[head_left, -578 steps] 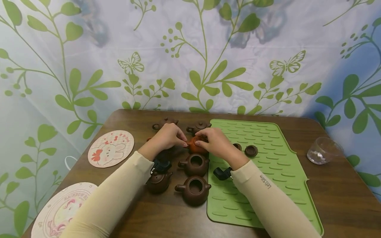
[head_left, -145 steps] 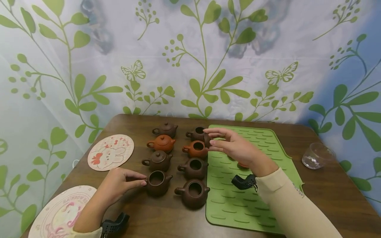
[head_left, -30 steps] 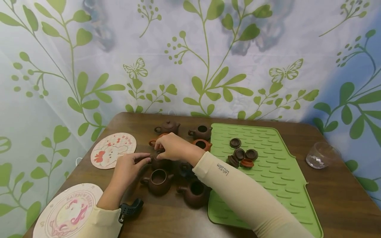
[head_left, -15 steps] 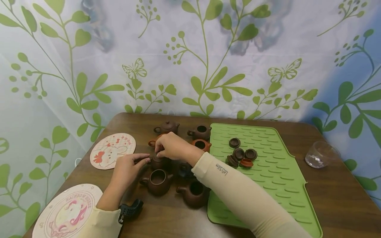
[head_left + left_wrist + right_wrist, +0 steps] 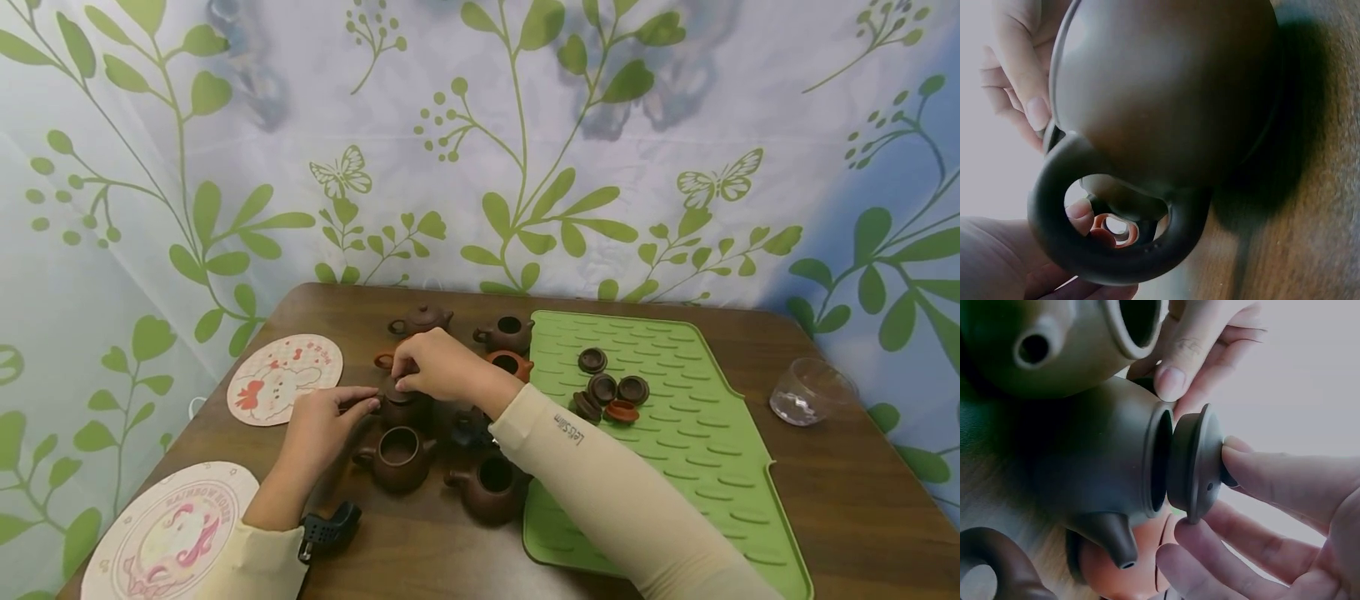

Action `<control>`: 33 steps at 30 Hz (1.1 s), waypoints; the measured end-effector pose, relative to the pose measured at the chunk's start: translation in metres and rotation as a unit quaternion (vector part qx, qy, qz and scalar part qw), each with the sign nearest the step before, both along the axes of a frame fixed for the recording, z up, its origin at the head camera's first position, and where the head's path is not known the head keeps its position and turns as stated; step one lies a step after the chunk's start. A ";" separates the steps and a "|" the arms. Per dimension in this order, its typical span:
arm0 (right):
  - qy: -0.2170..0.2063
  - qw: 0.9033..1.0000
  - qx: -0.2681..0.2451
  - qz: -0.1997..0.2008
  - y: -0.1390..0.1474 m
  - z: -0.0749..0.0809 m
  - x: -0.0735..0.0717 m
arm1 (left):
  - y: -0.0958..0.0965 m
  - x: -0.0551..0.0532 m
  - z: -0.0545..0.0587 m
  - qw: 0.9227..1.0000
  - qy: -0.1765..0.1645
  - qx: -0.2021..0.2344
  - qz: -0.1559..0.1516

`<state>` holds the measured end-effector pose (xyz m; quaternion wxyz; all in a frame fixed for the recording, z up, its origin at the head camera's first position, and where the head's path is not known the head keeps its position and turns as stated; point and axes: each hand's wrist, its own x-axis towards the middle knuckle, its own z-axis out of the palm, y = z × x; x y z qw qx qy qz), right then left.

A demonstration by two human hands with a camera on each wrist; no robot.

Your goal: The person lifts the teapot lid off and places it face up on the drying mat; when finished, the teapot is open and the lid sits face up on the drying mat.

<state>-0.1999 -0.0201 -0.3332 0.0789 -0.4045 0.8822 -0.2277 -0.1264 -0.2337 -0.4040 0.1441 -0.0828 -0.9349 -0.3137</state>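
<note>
My left hand (image 5: 318, 425) pinches the handle side of a dark brown teapot (image 5: 408, 414) in the left column. Above it, my right hand (image 5: 444, 364) grips a small round lid (image 5: 1200, 464) by its knob. In the right wrist view the lid stands just off the teapot's mouth, with a narrow gap at the rim. A lidless brown teapot (image 5: 401, 467) stands nearest me; its body and ring handle (image 5: 1054, 212) fill much of the left wrist view. Behind the held pot an orange teapot (image 5: 1110, 565) is partly hidden by my right hand.
Several lids (image 5: 633, 389) lie grouped on a green mat (image 5: 720, 467). A column of lidless teapots (image 5: 491, 492) runs along the mat's left edge. One lidded teapot (image 5: 422, 320) stands at the back. Two round mats (image 5: 176, 533) lie left, a clear cup (image 5: 798, 404) right.
The back right and orange right-column teapots have lost their lids, and more lids lie on the mat. The right hand has come over to the left column and just lifted the lid slightly.
</note>
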 end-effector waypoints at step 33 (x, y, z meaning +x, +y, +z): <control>-0.176 0.961 -0.191 -0.098 0.108 0.004 -0.010 | 0.002 0.003 0.003 1.000 0.015 0.007 -0.002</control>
